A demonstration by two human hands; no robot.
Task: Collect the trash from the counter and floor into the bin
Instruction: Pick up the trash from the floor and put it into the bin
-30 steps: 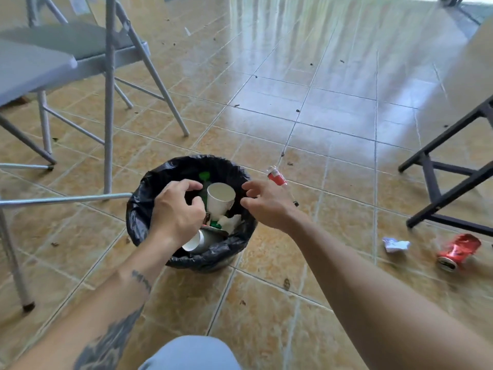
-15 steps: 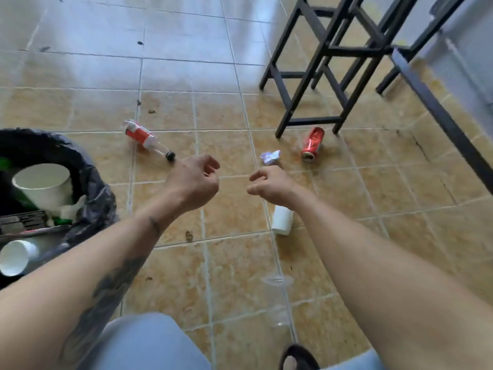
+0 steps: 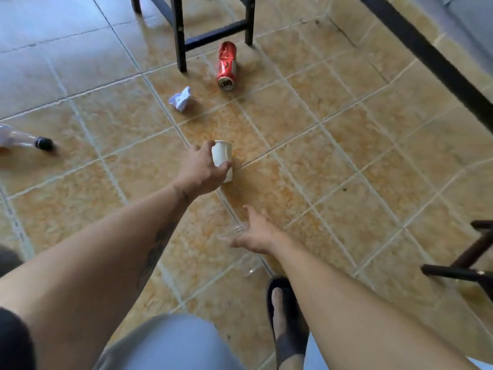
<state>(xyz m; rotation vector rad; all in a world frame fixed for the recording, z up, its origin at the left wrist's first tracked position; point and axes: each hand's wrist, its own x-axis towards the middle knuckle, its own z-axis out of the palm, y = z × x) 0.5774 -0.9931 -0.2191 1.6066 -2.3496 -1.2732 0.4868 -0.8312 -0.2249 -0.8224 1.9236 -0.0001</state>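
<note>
Paper cup (image 3: 222, 156): white, on the tiled floor (image 3: 333, 156), gripped by the left hand (image 3: 201, 169); inside hidden.
Clear plastic cup (image 3: 234, 232): on its side, touching the right hand (image 3: 257, 233), whose fingers are spread and grasp nothing.
Red can (image 3: 226, 65): crushed, lying beside a black stool leg (image 3: 179, 36).
Crumpled paper (image 3: 182, 98): between can and paper cup.
Bottle (image 3: 25, 140): lying at the left edge, dark cap.
Sandalled foot (image 3: 284, 316): near the right arm.

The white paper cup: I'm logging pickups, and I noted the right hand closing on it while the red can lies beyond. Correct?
Not quite. The head view shows the left hand closing on the white paper cup; the right hand reaches lower down. The red can does lie beyond.
</note>
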